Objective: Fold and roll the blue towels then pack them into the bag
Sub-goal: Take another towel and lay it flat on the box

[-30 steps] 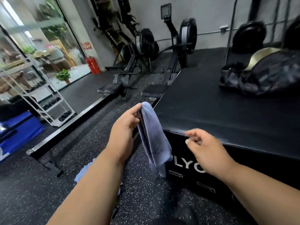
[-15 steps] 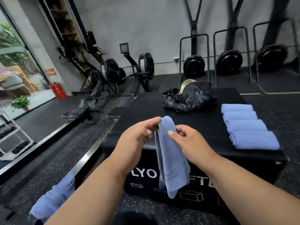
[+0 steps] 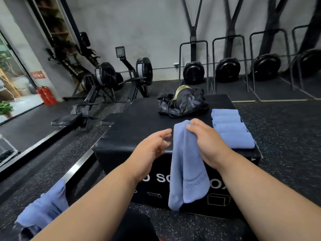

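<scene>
The right hand (image 3: 206, 143) pinches the top of a blue towel (image 3: 186, 164), which hangs folded lengthwise down past the front of the black surface (image 3: 132, 129). The left hand (image 3: 152, 150) is just beside it, fingers relaxed and holding nothing. Beyond the right hand lie four rolled towels (image 3: 231, 128) in a row, with the dark bag (image 3: 182, 103) farther off past both hands. More blue cloth (image 3: 45, 206) hangs below the left forearm.
</scene>
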`<state>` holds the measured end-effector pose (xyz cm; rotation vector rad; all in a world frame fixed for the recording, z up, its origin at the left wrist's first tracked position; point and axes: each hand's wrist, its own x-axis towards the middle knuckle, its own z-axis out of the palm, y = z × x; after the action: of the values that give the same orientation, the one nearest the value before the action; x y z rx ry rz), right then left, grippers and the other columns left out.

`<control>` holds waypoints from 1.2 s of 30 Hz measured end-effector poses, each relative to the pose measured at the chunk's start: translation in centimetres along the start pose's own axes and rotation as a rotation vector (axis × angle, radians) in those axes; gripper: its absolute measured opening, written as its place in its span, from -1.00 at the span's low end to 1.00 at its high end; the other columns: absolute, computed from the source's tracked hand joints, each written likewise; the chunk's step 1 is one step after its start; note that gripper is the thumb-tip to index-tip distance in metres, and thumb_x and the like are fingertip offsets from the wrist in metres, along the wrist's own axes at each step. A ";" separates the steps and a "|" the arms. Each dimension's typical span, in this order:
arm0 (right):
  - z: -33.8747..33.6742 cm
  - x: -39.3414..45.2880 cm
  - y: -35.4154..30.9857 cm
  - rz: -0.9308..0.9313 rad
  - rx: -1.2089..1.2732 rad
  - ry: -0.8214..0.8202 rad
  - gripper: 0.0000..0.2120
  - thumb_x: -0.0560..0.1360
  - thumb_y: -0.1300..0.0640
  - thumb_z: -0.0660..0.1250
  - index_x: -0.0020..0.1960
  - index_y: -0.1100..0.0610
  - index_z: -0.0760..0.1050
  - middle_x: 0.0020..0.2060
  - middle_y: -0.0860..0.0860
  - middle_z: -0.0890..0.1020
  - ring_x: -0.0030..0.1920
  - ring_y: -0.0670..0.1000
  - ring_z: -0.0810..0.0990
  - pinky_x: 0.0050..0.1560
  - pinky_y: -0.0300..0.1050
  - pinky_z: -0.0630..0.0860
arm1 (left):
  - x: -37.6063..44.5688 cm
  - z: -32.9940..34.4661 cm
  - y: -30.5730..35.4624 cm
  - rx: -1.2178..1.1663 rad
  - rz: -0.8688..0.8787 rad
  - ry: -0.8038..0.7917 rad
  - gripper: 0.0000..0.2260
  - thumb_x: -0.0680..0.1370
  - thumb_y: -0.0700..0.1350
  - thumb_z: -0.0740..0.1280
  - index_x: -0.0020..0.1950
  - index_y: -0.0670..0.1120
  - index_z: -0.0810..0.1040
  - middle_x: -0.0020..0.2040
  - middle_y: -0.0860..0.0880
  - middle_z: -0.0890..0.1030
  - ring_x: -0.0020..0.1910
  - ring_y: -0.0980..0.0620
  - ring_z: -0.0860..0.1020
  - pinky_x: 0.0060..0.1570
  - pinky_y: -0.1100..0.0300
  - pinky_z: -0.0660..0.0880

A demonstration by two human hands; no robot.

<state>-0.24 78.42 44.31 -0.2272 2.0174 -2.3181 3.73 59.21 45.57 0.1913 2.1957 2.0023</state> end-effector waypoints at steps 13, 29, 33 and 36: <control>-0.1 -1.4 -2.1 -0.037 0.433 -0.152 -0.75 0.44 0.17 0.38 -0.08 0.05 0.28 -0.12 0.11 0.34 -0.04 0.08 0.37 -0.03 -0.03 0.34 | -3.2 0.0 -10.6 -0.042 -0.463 0.219 -0.62 0.58 0.34 0.22 -0.21 0.08 0.50 -0.24 0.03 0.46 -0.29 0.03 0.36 -0.17 0.12 0.34; -2.4 -3.2 -1.7 0.019 0.425 -0.057 -0.84 0.50 0.14 0.27 -0.10 0.27 0.46 -0.21 0.13 0.52 -0.19 0.04 0.55 -0.08 -0.04 0.46 | -2.0 -3.8 -6.1 -0.310 -0.136 0.437 -0.68 0.62 -0.27 0.33 0.32 0.02 0.60 0.06 -0.06 0.74 -0.04 0.02 0.64 -0.11 0.17 0.49; -3.1 -3.4 -1.5 0.030 0.403 0.095 -0.80 0.45 0.10 0.38 -0.03 0.23 0.54 -0.04 0.23 0.57 0.01 0.17 0.57 0.03 0.06 0.49 | -2.0 -5.1 -3.4 -0.154 -0.009 0.400 -0.65 0.61 -0.30 0.33 0.32 0.03 0.64 0.20 -0.08 0.72 0.12 0.00 0.66 0.02 0.17 0.51; -3.8 -3.8 -2.6 0.003 0.451 0.096 -0.69 0.54 0.13 0.31 0.20 0.29 0.54 0.08 0.30 0.58 0.11 0.19 0.60 0.24 0.11 0.50 | -2.1 -5.8 -0.8 -0.078 0.096 0.361 -0.68 0.64 -0.30 0.33 0.31 0.01 0.63 0.18 -0.06 0.73 0.10 0.06 0.66 0.02 0.18 0.53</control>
<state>3.09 83.03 46.13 -0.0878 1.4632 -2.7432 4.60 53.01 45.36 -0.0850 2.3441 2.3263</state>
